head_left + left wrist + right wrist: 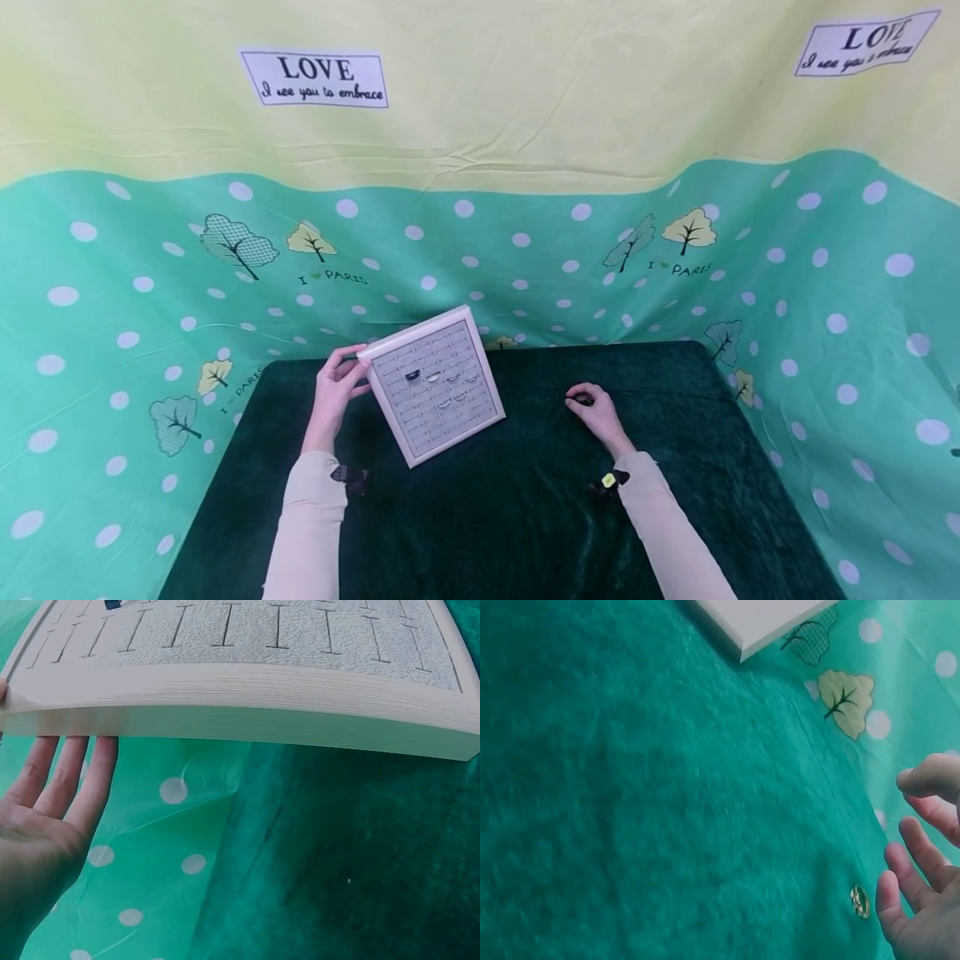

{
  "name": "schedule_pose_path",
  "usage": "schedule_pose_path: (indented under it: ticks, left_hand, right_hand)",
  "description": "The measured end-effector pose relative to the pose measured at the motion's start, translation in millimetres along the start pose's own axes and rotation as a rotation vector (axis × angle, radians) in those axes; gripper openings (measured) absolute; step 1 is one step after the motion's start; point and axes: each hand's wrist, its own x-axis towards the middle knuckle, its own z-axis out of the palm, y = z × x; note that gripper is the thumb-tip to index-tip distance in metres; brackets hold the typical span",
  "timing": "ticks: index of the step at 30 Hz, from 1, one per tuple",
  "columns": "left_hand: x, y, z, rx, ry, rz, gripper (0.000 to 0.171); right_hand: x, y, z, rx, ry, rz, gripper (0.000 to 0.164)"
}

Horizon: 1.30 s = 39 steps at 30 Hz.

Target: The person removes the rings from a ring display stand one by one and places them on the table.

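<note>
My left hand [333, 396] grips the upper left corner of a square ring display tray [392, 408], which leans at a tilt over the dark green cloth. Three of the fingers [96, 780] press the tray's side from below. Grey slotted padding fills the tray, holding several rings, one of them a dark ring [412, 376]. To the tray's right, my right hand [600, 414] is low over the cloth with bent, relaxed fingers and nothing visible between them. A small gold ring [860, 901] shows against the cloth beside these fingertips in the right wrist view.
Dark green velvety cloth [525, 517] covers the table. A green dotted curtain [495, 242] with printed trees hangs close behind the table and along both sides. Dark wrist straps [621, 477] sit over the pale sleeves [300, 533].
</note>
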Motion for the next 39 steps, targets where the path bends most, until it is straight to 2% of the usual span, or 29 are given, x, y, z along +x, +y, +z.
schedule_pose_path:
  ticks: [10,24,30,34,36,39]
  left_hand:
    - [-1.2,0.6,-0.1,0.008,-0.005,-0.002,0.044]
    - [0.0,-0.7,0.5,0.017,0.008,-0.009,0.044]
    - [0.3,-1.0,0.7,0.017,0.007,-0.01,0.044]
    - [1.1,-2.0,1.5,0.019,0.009,-0.01,0.045]
    - [1.3,-2.3,2.0,0.02,0.01,-0.007,0.044]
    - [3.2,-5.9,1.5,0.012,0.012,-0.001,0.044]
  right_hand:
    - [3,-21,19,0.093,-0.083,-0.019,0.02]
    - [5,-68,58,0.085,-0.13,-0.106,0.024]
    - [11,-86,74,0.142,-0.154,-0.151,0.025]
    - [17,-103,80,0.216,-0.198,-0.158,0.027]
    - [15,-120,78,0.245,-0.235,-0.167,0.029]
    - [15,-137,81,0.246,-0.26,-0.184,0.03]
